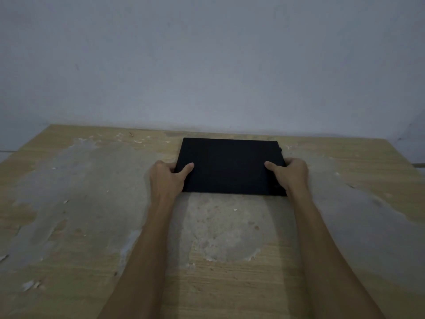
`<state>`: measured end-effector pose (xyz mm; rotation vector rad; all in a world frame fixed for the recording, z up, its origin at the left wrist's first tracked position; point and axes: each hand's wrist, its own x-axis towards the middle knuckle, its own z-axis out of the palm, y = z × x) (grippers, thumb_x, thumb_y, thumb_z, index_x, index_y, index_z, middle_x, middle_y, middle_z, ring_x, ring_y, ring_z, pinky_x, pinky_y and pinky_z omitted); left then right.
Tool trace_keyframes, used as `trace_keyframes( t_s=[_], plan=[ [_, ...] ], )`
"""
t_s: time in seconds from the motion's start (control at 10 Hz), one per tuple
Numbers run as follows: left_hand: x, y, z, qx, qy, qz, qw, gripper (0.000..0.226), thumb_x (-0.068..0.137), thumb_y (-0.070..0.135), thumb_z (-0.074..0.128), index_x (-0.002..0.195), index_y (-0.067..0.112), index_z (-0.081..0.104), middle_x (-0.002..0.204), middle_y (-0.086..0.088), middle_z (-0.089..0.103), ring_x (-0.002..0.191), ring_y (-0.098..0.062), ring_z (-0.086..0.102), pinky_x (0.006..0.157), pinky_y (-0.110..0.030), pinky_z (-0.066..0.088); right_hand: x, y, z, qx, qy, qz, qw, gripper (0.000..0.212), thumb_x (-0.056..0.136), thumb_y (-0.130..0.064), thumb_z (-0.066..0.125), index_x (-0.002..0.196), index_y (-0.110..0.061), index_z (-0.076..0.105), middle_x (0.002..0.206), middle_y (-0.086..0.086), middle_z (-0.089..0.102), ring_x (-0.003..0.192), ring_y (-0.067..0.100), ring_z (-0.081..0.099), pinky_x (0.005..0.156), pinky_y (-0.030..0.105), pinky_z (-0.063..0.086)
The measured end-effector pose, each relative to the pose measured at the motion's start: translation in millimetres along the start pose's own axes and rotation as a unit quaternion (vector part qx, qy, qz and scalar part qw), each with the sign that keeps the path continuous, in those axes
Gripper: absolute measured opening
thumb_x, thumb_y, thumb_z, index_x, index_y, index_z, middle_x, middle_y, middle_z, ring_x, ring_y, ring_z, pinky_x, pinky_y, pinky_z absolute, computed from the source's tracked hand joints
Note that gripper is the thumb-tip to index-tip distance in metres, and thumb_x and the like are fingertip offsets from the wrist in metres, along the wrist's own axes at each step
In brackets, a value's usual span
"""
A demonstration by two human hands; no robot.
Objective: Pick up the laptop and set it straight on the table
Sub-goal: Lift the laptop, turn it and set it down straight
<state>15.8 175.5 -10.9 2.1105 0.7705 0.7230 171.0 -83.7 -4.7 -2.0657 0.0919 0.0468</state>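
We clamp left hand [166, 178] and right hand [291, 174] on the laptop [230, 166], seemingly squared on the desk [80, 203]; next, release.

A pale grey-blue wall [207, 65] is seen behind the far edge. Worn grey patches [76, 180] and small white flakes [30, 284] are scattered over the wood-grain surface.

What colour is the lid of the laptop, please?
Plain matte black, no visible pattern; the laptop shows best in the head view, the only one.
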Motion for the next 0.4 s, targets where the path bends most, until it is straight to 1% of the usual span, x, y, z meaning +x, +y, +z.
trace_keyframes(
  t_s=[0.1, 0.2, 0.3, 0.4],
  plan=[
    [-1, -1, 0, -0.003, 0.003, 0.006, 1.000, 0.042, 0.087, 0.041, 0.080, 0.105, 0.003, 0.082, 0.074, -0.006, 0.079, 0.059, -0.013, 0.071, 0.051, -0.027, 0.057, -9, 2, -2, 0.005, 0.015, -0.048, 0.999, 0.041, 0.087, -0.024, 0.082, 0.119, 0.000, 0.072, 0.102, 0.008, 0.073, 0.083, 0.026, 0.069, 0.067, 0.039, 0.062],
    [-5, 1, -1, -0.010, 0.027, -0.006, 1.000, 0.040, 0.087, 0.038, 0.081, 0.112, 0.006, 0.080, 0.094, -0.010, 0.079, 0.073, -0.017, 0.071, 0.058, -0.026, 0.055, -19, 1, -6, -0.034, 0.029, -0.089, 0.995, 0.051, 0.087, -0.027, 0.080, 0.131, -0.006, 0.066, 0.118, 0.013, 0.068, 0.100, 0.029, 0.068, 0.081, 0.039, 0.061],
    [-11, 3, -3, 0.040, 0.037, 0.046, 0.997, 0.027, 0.090, 0.030, 0.079, 0.111, 0.013, 0.077, 0.105, -0.009, 0.068, 0.080, -0.014, 0.061, 0.065, -0.022, 0.044, -27, -1, -11, -0.092, 0.035, -0.122, 0.988, 0.049, 0.087, -0.028, 0.080, 0.130, -0.010, 0.065, 0.131, 0.015, 0.057, 0.112, 0.032, 0.064, 0.081, 0.038, 0.059],
    [-12, 11, -9, 0.045, 0.010, 0.098, 0.994, 0.019, 0.090, 0.024, 0.079, 0.107, 0.015, 0.077, 0.104, -0.006, 0.067, 0.085, -0.018, 0.065, 0.069, -0.022, 0.044, -32, -24, -22, -0.086, 0.049, -0.179, 0.979, 0.036, 0.090, -0.027, 0.076, 0.122, -0.010, 0.070, 0.124, 0.011, 0.064, 0.106, 0.025, 0.067, 0.071, 0.027, 0.053]
  ],
)
